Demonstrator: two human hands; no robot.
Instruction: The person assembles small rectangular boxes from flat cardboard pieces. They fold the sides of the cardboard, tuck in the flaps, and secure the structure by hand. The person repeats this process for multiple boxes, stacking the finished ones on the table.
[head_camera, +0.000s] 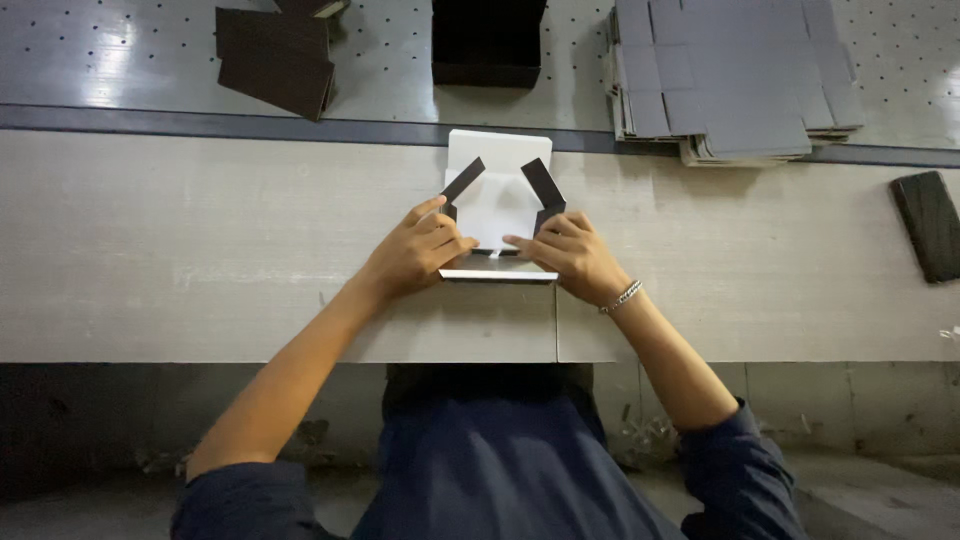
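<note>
Two flat black folded cardboard pieces (274, 58) lie at the far left of the pale grey tabletop (180, 240). The left hand (418, 252), its grip pinching, holds the left edge of a half-folded white cardboard box blank with black flaps (497, 195) at the tabletop's middle. The right hand (572, 256) pinches its right edge. A stack of flat grey cardboard blanks (730, 75) lies far right.

One camera sits on my head and looks steeply down and forward over my own chest. It is close: my forearms fill the lower half of the frame, and my fingers (440, 238) meet at the centre. The counter (180, 250) runs as a broad band across the middle, its far edge toward the top.
</note>
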